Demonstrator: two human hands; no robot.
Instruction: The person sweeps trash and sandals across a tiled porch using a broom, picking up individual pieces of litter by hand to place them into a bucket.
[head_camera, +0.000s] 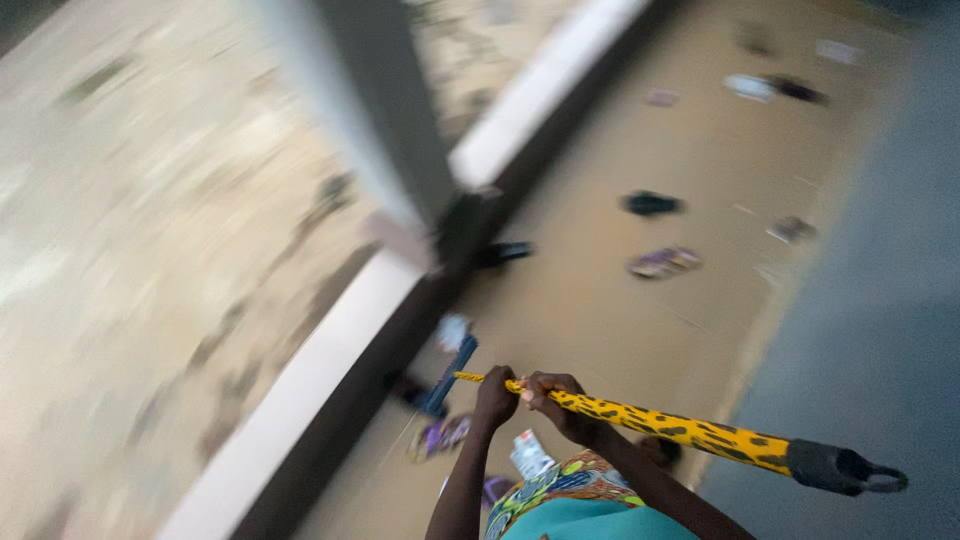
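Note:
Both of my hands grip a long yellow handle with black spots (660, 420), which has a dark grey cap with a loop (845, 470) at its near end. My left hand (495, 397) holds it nearer the far end. My right hand (555, 395) is closed on it just beside the left. The handle runs down to a blue head (450, 375) by the low wall. The picture is blurred by motion.
A low wall with a pale top (330, 350) and a grey post (385, 120) runs along the left. On the tan floor lie scattered bits: a dark item (650, 204), a purple wrapper (665, 262), pale scraps (750, 86). Grey ground lies at the right.

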